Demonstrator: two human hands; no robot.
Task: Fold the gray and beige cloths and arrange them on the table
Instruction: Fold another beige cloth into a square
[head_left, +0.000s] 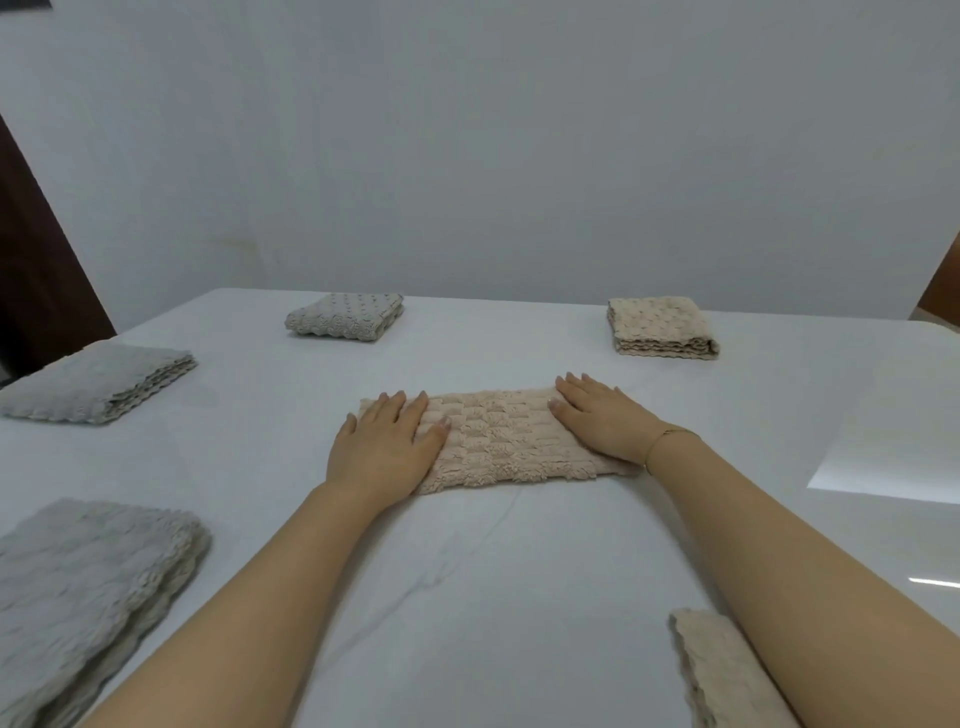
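Note:
A beige textured cloth (498, 441) lies folded into a wide strip at the middle of the white table (519, 571). My left hand (387, 447) presses flat on its left end with straight fingers. My right hand (602, 423) lies flat on its right end, a thin bracelet at the wrist. Folded gray cloths sit at the near left (88, 587), the mid left (98, 382) and the far centre-left (345, 317). A folded beige cloth (662, 327) rests at the far right. Another beige cloth (722, 670) shows at the near right, partly hidden by my right forearm.
A pale wall stands right behind the table's far edge. A dark brown panel (36, 270) rises at the left. Bright window glare marks the table's right side (893, 457).

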